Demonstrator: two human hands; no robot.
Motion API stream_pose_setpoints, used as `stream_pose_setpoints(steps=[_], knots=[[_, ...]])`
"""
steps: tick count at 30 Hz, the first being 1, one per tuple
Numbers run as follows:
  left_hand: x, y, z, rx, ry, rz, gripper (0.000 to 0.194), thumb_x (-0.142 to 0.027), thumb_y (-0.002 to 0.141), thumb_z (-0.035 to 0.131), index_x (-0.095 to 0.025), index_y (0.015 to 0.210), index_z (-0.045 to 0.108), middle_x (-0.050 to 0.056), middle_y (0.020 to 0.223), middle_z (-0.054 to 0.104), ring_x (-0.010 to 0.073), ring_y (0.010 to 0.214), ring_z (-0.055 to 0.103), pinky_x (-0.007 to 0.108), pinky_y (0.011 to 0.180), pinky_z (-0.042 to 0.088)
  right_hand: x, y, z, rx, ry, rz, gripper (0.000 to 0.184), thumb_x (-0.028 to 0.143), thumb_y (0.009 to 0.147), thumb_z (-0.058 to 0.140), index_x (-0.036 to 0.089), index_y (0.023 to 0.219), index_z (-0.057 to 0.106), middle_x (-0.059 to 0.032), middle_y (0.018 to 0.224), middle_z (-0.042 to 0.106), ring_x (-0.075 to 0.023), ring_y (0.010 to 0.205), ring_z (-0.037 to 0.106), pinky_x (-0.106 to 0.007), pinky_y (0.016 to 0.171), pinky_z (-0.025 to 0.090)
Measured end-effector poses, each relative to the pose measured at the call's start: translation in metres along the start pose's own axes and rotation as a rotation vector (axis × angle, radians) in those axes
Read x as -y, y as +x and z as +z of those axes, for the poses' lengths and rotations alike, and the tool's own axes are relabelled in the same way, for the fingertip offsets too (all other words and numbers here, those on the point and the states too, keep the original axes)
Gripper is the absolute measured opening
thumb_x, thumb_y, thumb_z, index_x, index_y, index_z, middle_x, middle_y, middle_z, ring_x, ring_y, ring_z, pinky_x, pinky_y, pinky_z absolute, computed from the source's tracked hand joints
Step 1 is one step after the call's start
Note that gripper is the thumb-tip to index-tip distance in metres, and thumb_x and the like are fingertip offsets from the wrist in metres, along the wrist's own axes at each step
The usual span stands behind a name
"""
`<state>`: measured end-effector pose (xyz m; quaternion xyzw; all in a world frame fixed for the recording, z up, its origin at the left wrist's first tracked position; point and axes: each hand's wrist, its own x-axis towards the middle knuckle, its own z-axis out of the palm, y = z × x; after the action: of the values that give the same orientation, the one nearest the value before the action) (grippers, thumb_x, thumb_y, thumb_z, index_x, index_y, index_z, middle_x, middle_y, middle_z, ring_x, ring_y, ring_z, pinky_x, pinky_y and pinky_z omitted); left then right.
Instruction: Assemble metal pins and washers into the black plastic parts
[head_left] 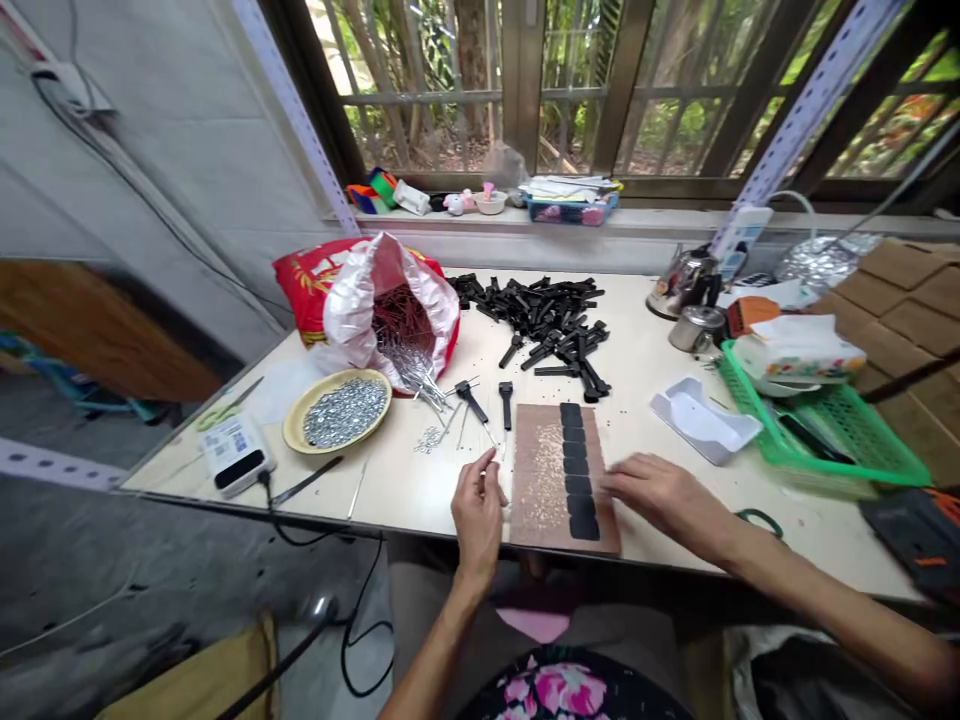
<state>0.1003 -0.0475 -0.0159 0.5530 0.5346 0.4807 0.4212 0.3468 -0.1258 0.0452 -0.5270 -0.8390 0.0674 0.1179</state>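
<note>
A brown board [529,425] lies at the table's front edge, with many small tan bits [544,475] scattered over it and a column of black flat pieces [576,466] along its right side. My left hand [480,510] is at the board's left edge, fingers curled in; what they hold, if anything, I cannot make out. At the right edge, beside the black pieces, my right hand [652,490] has its fingertips drawn together, their contents hidden. Just beyond my left hand lie two black plastic parts with thin rods, one slanted [472,400] and one straight [505,405].
Behind lies a heap of black parts [547,315]. A red bag [307,285] of thin metal rods and a yellow bowl [292,435] of small metal pieces stand left. To the right are a white tray [705,420], a green basket [817,460] and a kettle [684,280].
</note>
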Motion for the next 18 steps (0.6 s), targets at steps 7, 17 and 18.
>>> stream_pose_setpoints(steps=[7,17,18], knots=[[0.012,0.044,-0.076,-0.171,0.594,0.154,0.029,-0.030,0.089,0.044,-0.016,0.105,0.064,0.009,0.099,0.063,0.0183,0.077,0.060,0.032,0.074,0.047,-0.002,0.166,0.053,0.085,-0.373,-0.430,0.016,0.006,0.087,0.049,0.016,0.080,0.059,-0.0048,0.084,0.057,-0.0186,0.083,0.048,-0.033,0.074,0.036],[0.037,0.079,-0.097,-0.041,0.961,0.127,0.027,-0.025,0.089,0.044,-0.018,0.106,0.065,0.007,0.093,0.059,0.0182,0.079,0.060,0.028,0.068,0.045,-0.031,0.208,0.076,0.078,-0.370,-0.722,0.015,0.008,0.089,0.045,0.015,0.085,0.057,-0.0053,0.082,0.058,-0.0187,0.081,0.050,-0.033,0.073,0.039],[0.037,0.080,-0.096,-0.030,0.971,0.124,0.026,-0.026,0.089,0.045,-0.019,0.104,0.065,0.007,0.093,0.059,0.0174,0.077,0.060,0.027,0.066,0.044,-0.032,0.208,0.075,0.035,-0.329,-0.721,0.016,0.008,0.090,0.042,0.015,0.088,0.057,-0.0062,0.085,0.060,-0.0183,0.083,0.051,-0.033,0.074,0.041]])
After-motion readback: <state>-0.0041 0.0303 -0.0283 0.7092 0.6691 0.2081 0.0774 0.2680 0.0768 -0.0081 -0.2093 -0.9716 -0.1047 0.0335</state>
